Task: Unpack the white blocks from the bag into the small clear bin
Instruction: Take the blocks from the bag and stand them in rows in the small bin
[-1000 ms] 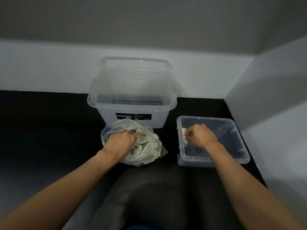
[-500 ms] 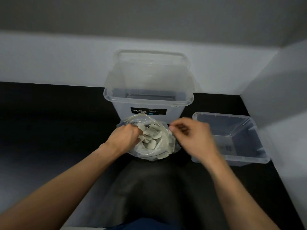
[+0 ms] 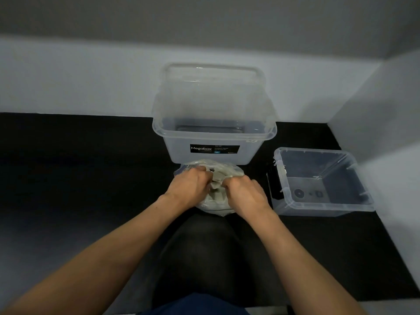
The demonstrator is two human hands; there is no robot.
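On the black surface (image 3: 79, 167), left of centre, the left hand (image 3: 188, 187) is seen with its fingers clenched on the left edge of the bag (image 3: 212, 205). The bag lies just near of the large clear box (image 3: 213, 137), touching or almost touching its front wall. Between the two hands the white blocks (image 3: 217, 178) are exposed at the bag's mouth: pale, flat-sided pieces heaped loosely under thin, crinkled clear film. The bag is bulged by them, so most of the load is judged to be inside. To the right of the blocks, the right hand (image 3: 246, 195) is placed with its fingers curled tight on the bag's right edge, so that the mouth is held between both hands.

Further right, apart from the bag, the small clear bin (image 3: 322, 206) stands upright and open. Its floor is seen nearly bare. A few pale bits (image 3: 278, 164) are visible against its far left wall; they may be blocks, but this cannot be told at that size. The task is therefore judged to be at an early stage: the bag is being opened or reached into, and nearly all the blocks are left to be carried across to the bin.
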